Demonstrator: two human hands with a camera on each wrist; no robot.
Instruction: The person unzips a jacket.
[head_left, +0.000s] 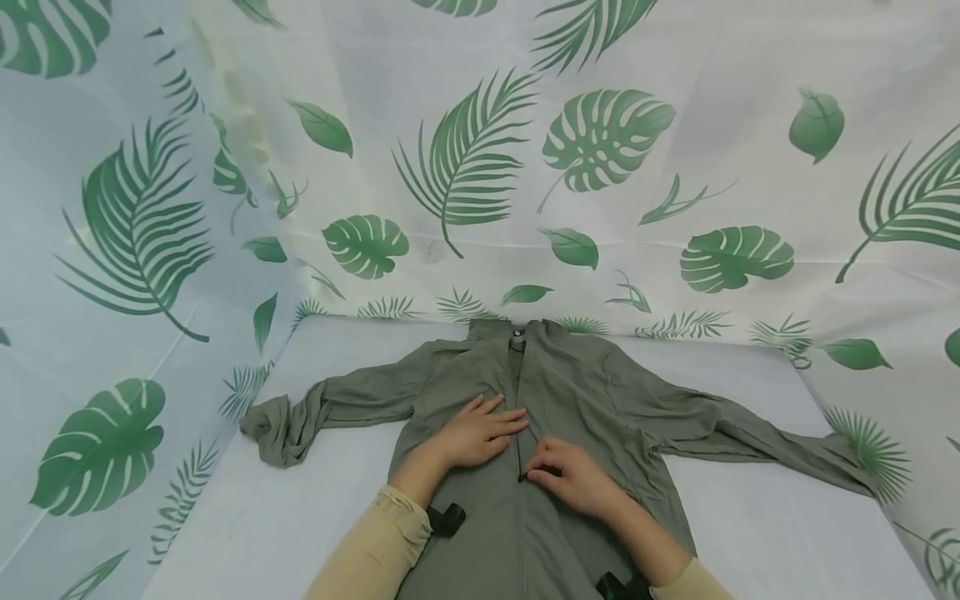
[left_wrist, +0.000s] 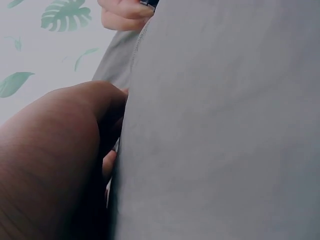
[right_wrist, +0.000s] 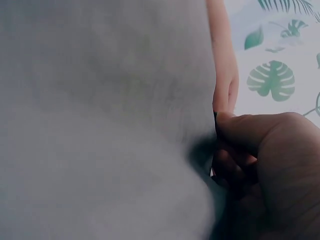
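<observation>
A grey-green zip-front jacket (head_left: pixel 465 492) lies spread on a white surface, collar at the far side and both sleeves stretched outward. Its front is parted in a narrow V from the collar down to a dark zipper pull (head_left: pixel 522 477). My right hand (head_left: pixel 573 477) pinches that pull between thumb and curled fingers. To the left of the zipper, my left hand (head_left: pixel 480 433) rests flat on the jacket front, fingers extended toward the zipper line. In the right wrist view, grey cloth fills the left side and partly hides the fingertips of the right hand (right_wrist: pixel 270 155).
The left sleeve (head_left: pixel 281 429) is bunched at its cuff, while the right sleeve (head_left: pixel 765 442) reaches the table's right edge. White sheeting with green leaf prints (head_left: pixel 480 275) rises behind and on both sides. Dark wrist straps (head_left: pixel 447 520) sit by the forearms.
</observation>
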